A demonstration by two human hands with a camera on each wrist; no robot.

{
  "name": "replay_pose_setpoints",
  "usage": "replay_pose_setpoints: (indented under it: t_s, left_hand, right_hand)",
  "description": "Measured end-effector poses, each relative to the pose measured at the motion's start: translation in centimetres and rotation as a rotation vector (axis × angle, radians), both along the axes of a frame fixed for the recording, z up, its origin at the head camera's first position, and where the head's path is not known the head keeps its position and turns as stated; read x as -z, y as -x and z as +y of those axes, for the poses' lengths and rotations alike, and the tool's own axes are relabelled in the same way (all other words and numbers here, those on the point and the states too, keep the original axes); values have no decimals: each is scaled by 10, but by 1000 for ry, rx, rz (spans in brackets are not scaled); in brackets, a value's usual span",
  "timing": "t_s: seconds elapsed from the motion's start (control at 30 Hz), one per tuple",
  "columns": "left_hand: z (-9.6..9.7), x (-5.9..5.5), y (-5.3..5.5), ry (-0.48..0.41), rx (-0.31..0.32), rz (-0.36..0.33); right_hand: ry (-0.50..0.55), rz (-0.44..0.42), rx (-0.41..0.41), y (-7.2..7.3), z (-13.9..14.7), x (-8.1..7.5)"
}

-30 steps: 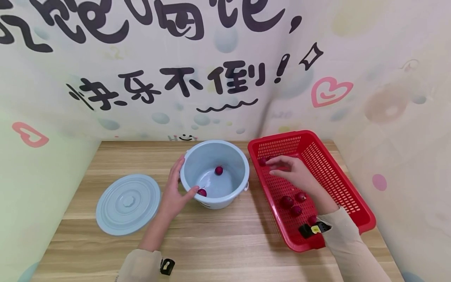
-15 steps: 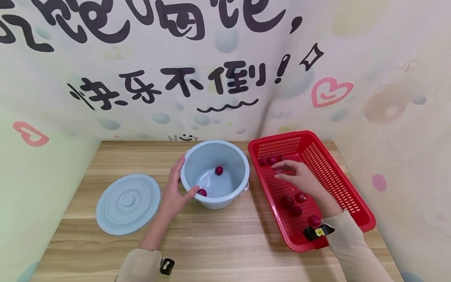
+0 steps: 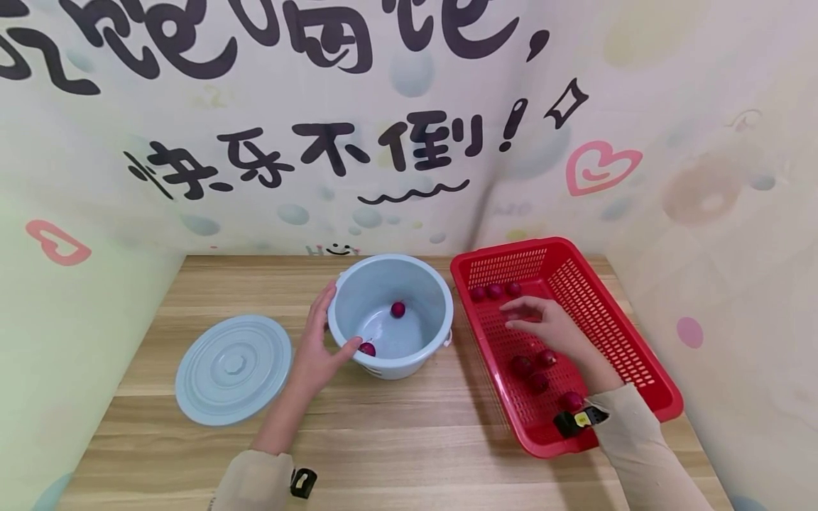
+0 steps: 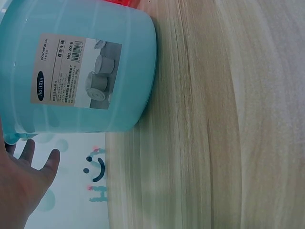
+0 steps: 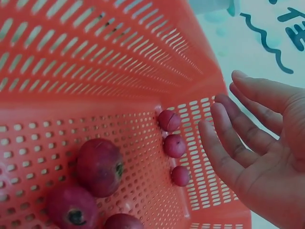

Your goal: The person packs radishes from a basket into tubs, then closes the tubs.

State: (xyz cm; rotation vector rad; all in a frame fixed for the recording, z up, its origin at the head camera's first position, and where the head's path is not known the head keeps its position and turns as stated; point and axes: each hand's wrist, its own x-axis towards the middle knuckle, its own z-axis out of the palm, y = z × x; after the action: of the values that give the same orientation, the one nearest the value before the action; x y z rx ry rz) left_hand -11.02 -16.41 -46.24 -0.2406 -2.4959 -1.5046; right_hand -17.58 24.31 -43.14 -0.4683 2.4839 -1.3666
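Observation:
In the head view my left hand (image 3: 319, 348) holds the light blue bucket (image 3: 393, 365) at its left side, the thumb over the rim and the fingers along the outer wall. Two dark red radishes lie inside: one radish (image 3: 397, 309) on the floor, another radish (image 3: 367, 348) by the near wall, partly hidden. Above the red plastic basket (image 3: 613, 312) hovers my right hand (image 3: 543, 323), fingers loosely bent and nothing between them. A row of three radishes (image 5: 174, 146) sits at the basket's far end; several more radishes (image 5: 99, 168) lie nearer, below the hand.
A light blue lid (image 3: 233, 369) lies flat on the wooden table (image 3: 383, 454), left of the bucket. Behind the table stands a printed wall (image 3: 287, 227). The basket's raised sides surround the radishes.
My right hand has drawn back slightly toward me and to the right, uncovering the three radishes at the basket's far end. The left hand and bucket have stayed put.

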Motion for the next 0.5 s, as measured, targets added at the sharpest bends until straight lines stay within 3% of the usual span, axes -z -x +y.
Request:
replay_pose_setpoints:
  t_s: [0.33,0.5]
  left_hand:
    - [0,0,0,4,-1,-5]
    - [-1,0,0,8,3,-7]
  right_hand:
    - [-43,-114,-64,6,16,20]
    - [-124,-152,-125,8,21,29]
